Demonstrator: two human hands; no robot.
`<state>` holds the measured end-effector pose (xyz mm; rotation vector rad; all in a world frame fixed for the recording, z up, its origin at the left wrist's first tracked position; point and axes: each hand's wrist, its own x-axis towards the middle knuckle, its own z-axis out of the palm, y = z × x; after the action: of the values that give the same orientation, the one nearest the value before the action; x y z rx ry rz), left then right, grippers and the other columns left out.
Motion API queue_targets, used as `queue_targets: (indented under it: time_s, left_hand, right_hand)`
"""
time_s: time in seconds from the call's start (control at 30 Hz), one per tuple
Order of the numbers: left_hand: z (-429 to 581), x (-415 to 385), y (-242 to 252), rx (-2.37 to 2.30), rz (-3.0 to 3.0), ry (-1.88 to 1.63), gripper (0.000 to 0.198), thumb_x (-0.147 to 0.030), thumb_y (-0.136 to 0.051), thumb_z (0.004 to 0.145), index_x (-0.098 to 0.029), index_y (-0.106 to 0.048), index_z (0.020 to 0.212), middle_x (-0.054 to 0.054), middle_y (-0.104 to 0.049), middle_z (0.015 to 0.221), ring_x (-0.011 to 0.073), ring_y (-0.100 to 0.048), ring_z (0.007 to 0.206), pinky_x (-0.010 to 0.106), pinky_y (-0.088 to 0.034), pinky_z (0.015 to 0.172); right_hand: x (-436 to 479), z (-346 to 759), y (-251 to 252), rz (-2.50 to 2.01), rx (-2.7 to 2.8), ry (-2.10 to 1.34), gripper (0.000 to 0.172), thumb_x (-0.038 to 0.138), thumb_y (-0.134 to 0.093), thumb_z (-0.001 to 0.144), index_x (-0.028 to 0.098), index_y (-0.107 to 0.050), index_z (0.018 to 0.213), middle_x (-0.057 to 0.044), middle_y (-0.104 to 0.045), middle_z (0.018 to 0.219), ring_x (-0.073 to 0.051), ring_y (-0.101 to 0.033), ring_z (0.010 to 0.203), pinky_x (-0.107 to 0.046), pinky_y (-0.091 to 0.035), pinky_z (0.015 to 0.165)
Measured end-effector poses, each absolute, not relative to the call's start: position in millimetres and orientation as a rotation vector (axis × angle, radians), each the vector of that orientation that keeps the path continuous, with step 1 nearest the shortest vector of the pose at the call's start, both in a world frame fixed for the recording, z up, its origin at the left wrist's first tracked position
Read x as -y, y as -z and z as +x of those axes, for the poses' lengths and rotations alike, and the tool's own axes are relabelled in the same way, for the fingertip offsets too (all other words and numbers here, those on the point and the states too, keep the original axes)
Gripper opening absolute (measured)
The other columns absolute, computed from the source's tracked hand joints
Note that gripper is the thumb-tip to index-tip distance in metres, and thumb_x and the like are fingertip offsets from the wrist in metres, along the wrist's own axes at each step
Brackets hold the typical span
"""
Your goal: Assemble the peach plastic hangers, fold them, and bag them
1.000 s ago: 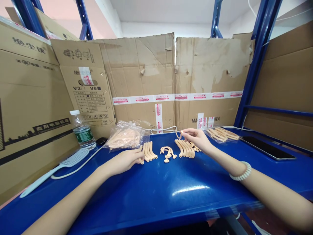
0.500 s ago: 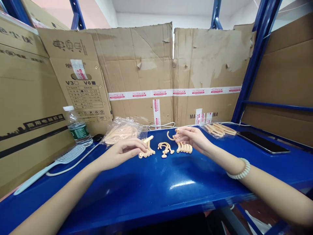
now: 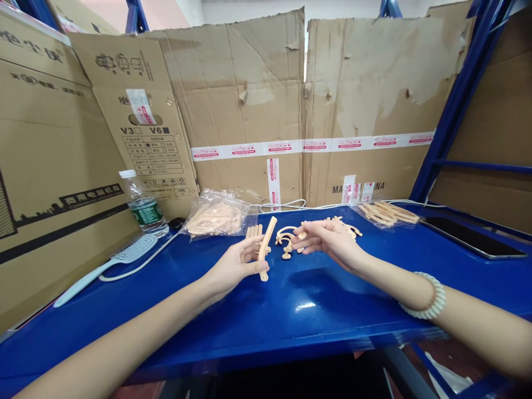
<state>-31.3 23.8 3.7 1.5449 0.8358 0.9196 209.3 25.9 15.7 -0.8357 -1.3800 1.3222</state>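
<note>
Between the thumb and fingers of my left hand (image 3: 233, 267) is a pale wood-coloured curved strip (image 3: 267, 244), tilted up off the table, with a hole at its lower end. My right hand (image 3: 334, 241) hovers to the right, fingers bent around a small pale piece (image 3: 302, 235) at the fingertips; most of that piece is hidden. On the table between the hands lie thin curved hooks (image 3: 286, 230) and small knob-like pieces (image 3: 286, 254). More strips (image 3: 254, 230) lie side by side behind my left fingers. Further pale pieces (image 3: 353, 230) show partly behind my right hand.
A clear bag of pale strips (image 3: 218, 216) and a water bottle (image 3: 146, 208) stand back left, near a hairbrush (image 3: 135, 250). Another bag of strips (image 3: 388, 213) and a phone (image 3: 471, 237) lie right. Cardboard panels (image 3: 245, 83) wall the blue table (image 3: 266, 327).
My left hand has picked up a strip from the left row and moved it toward the middle. My right hand stays raised, its fingers turned slightly lower; the view has shifted a little.
</note>
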Motion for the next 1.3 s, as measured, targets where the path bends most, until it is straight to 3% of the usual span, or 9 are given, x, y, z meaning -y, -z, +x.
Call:
queue_targets:
  time_s: [0.13,0.33,0.53,0.67,0.8,0.93,1.03,1.17,1.3]
  left_hand:
    - [-32,-25,1,-0.822,1.521,-0.899,0.035,-0.029,-0.082,0.064,-0.014,-0.064,0.091,0.003,-0.064,0.083,0.0171,-0.063,0.076,0.034,-0.051,0.078]
    - [-28,-23,5,-0.967,1.656,-0.882,0.026,-0.028,-0.08,0.064,-0.015,-0.061,0.078,0.001,-0.062,0.083,0.0173,-0.063,0.08,0.032,-0.049,0.079]
    - [-26,-24,8,-1.013,1.718,-0.922,0.025,-0.031,-0.078,0.065,-0.016,-0.058,0.071,0.0,-0.063,0.076,0.0199,-0.064,0.079,0.035,-0.05,0.079]
    - [-25,-22,10,-1.012,1.765,-1.021,0.024,-0.032,-0.077,0.065,-0.017,-0.058,0.069,0.0,-0.062,0.071,0.019,-0.063,0.076,0.034,-0.051,0.076]
    - [-22,-18,11,-0.963,1.802,-1.095,0.025,-0.033,-0.078,0.066,-0.017,-0.059,0.068,0.0,-0.062,0.071,0.0178,-0.063,0.071,0.032,-0.053,0.069]
    - [-22,-12,12,-0.917,1.845,-1.098,0.024,-0.035,-0.075,0.07,-0.017,-0.06,0.07,0.001,-0.062,0.07,0.0169,-0.063,0.068,0.028,-0.053,0.063]
    - [-23,-9,11,-0.903,1.913,-1.153,0.021,-0.034,-0.072,0.075,-0.017,-0.06,0.07,0.001,-0.061,0.073,0.0158,-0.062,0.068,0.026,-0.051,0.061]
    - [-24,-5,10,-0.887,2.061,-1.18,0.018,-0.029,-0.069,0.079,-0.017,-0.059,0.069,0.002,-0.061,0.073,0.0156,-0.06,0.07,0.025,-0.049,0.062]
    - [-22,-2,8,-0.832,2.131,-1.147,0.019,-0.027,-0.066,0.081,-0.018,-0.057,0.068,0.003,-0.062,0.073,0.0169,-0.06,0.072,0.027,-0.049,0.064]
  right_hand:
    - [-26,207,-13,-0.871,1.404,-1.249,0.033,0.043,-0.076,0.072,0.013,-0.072,0.085,-0.011,-0.075,0.083,-0.02,-0.073,0.075,-0.024,-0.057,0.063]
    - [-30,208,-11,-0.941,1.347,-1.299,0.034,0.033,-0.083,0.064,0.015,-0.064,0.086,-0.007,-0.074,0.08,-0.017,-0.072,0.07,-0.023,-0.056,0.06]
    - [-34,209,-2,-0.912,1.262,-1.422,0.049,0.025,-0.086,0.059,0.019,-0.059,0.1,-0.004,-0.074,0.079,-0.015,-0.071,0.071,-0.024,-0.057,0.064]
    - [-31,205,-2,-0.873,1.302,-1.47,0.033,0.029,-0.087,0.059,0.014,-0.066,0.08,-0.007,-0.074,0.085,-0.019,-0.072,0.085,-0.024,-0.058,0.072]
    - [-24,198,0,-0.816,1.337,-1.474,0.031,0.03,-0.088,0.056,0.015,-0.067,0.072,-0.004,-0.071,0.087,-0.022,-0.073,0.084,-0.029,-0.06,0.073]
    - [-19,191,5,-0.831,1.43,-1.517,0.031,0.031,-0.088,0.056,0.014,-0.069,0.073,-0.004,-0.072,0.081,-0.018,-0.071,0.078,-0.028,-0.059,0.072]
    - [-15,188,6,-0.827,1.462,-1.619,0.029,0.033,-0.086,0.06,0.013,-0.07,0.074,-0.006,-0.073,0.087,-0.014,-0.07,0.079,-0.027,-0.059,0.076]
    - [-12,188,5,-0.775,1.417,-1.742,0.031,0.036,-0.083,0.067,0.013,-0.069,0.081,-0.008,-0.073,0.095,-0.016,-0.07,0.086,-0.029,-0.059,0.078]
    - [-12,190,5,-0.767,1.444,-1.794,0.03,0.035,-0.079,0.072,0.011,-0.068,0.084,-0.01,-0.073,0.088,-0.019,-0.072,0.086,-0.031,-0.058,0.08]
